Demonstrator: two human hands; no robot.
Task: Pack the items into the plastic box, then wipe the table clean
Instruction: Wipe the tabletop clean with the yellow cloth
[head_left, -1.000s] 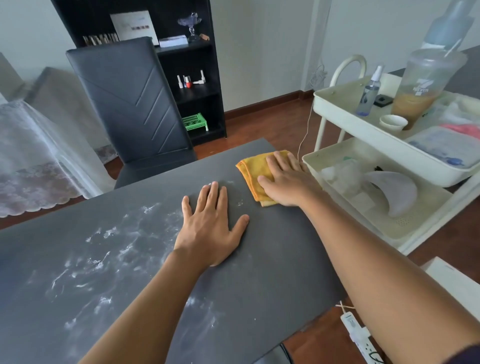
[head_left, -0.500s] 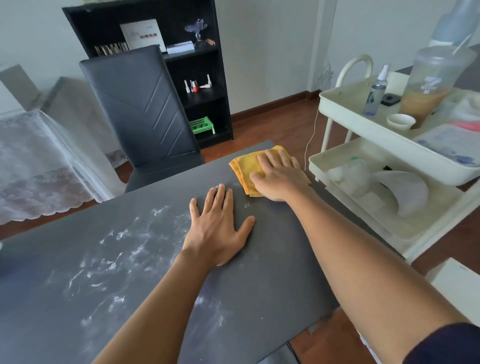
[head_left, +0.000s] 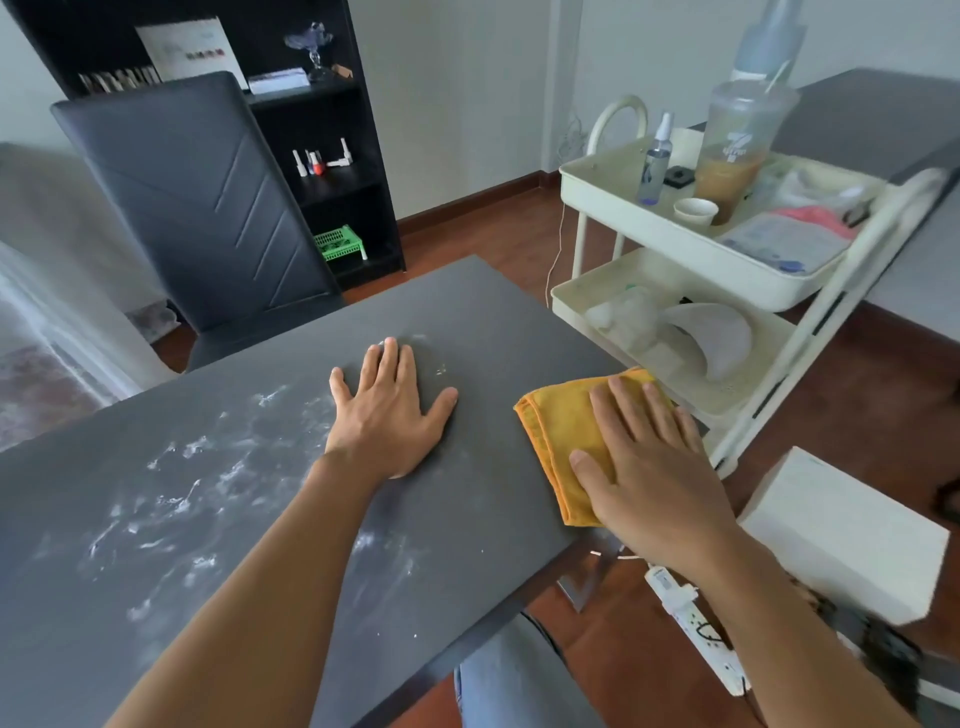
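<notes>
Head view: right hand (head_left: 649, 462), fingers straight, presses yellow cloth (head_left: 563, 441) at the table (head_left: 467, 322) right edge — overhang risks dropping it; left hand (head_left: 387, 410) flat, fingers spread.

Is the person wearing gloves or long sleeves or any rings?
No gloves. The left hand and right hand are bare, with no rings or watch showing on the fingers or wrists. Both forearms are uncovered; no sleeve shows now.

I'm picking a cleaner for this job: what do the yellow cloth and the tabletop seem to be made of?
Yellow cloth: soft, fuzzy, stitched hem, probably microfibre. Table: dark grey, matt, finely speckled, perhaps laminate or sintered stone; white powdery smears show on it.
</notes>
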